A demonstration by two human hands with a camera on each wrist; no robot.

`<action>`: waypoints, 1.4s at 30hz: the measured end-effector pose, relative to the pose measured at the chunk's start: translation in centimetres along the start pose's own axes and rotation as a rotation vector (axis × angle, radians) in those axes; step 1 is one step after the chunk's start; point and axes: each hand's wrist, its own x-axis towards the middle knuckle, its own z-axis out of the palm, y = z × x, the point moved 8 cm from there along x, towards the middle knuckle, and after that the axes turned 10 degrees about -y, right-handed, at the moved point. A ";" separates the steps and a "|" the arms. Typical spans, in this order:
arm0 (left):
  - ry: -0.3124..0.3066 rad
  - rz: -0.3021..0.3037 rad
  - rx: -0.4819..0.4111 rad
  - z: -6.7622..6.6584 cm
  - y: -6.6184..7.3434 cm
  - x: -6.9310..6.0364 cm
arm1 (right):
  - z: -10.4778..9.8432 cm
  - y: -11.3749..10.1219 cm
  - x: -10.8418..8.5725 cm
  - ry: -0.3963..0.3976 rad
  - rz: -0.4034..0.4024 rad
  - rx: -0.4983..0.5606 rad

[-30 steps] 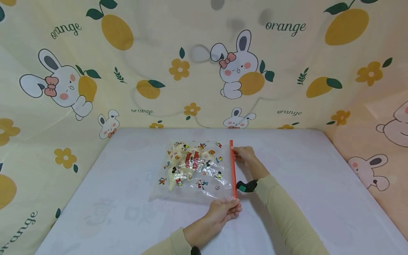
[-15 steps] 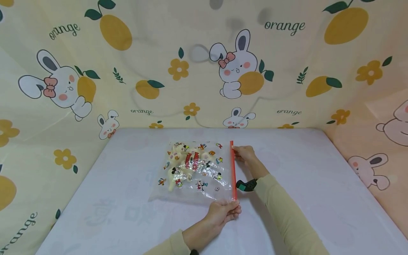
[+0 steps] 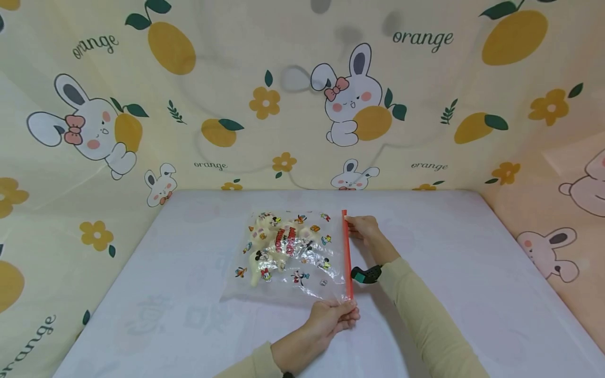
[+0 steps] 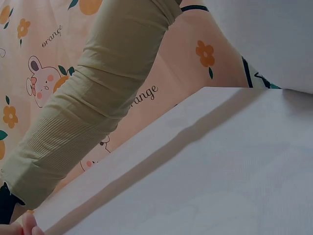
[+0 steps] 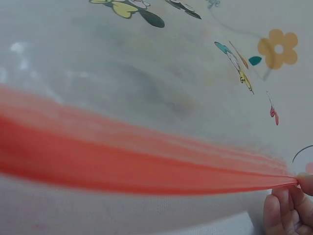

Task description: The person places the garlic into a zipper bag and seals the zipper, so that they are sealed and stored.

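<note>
A clear zip bag (image 3: 312, 262) printed with small cartoon figures lies on the white table, its red top strip (image 3: 347, 252) on the right side. Pale cream pieces (image 3: 260, 236) show through the plastic; what they are is hard to tell. At the strip's near end, my left hand (image 3: 323, 325) pinches the bag's corner between thumb and fingers. My right hand (image 3: 368, 233) pinches the strip's far end. The right wrist view shows the red strip (image 5: 146, 166) stretching to the right hand's fingertips (image 5: 279, 210). In the left wrist view, only a few fingertips (image 4: 29, 225) appear.
White cloth covers the table (image 3: 165, 294). Behind it hangs a cream backdrop (image 3: 293, 121) with rabbits and oranges, which also runs down both sides. A dark band (image 3: 366, 274) with a camera sits at the right wrist.
The bag and its red strip have shifted very slightly toward me, the left hand with them. Both hands keep their pinch on the strip's ends.
</note>
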 end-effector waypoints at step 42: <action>0.023 -0.055 0.015 0.3 -0.6 -0.6 | -0.3 -0.1 0.0 0.001 -0.006 0.003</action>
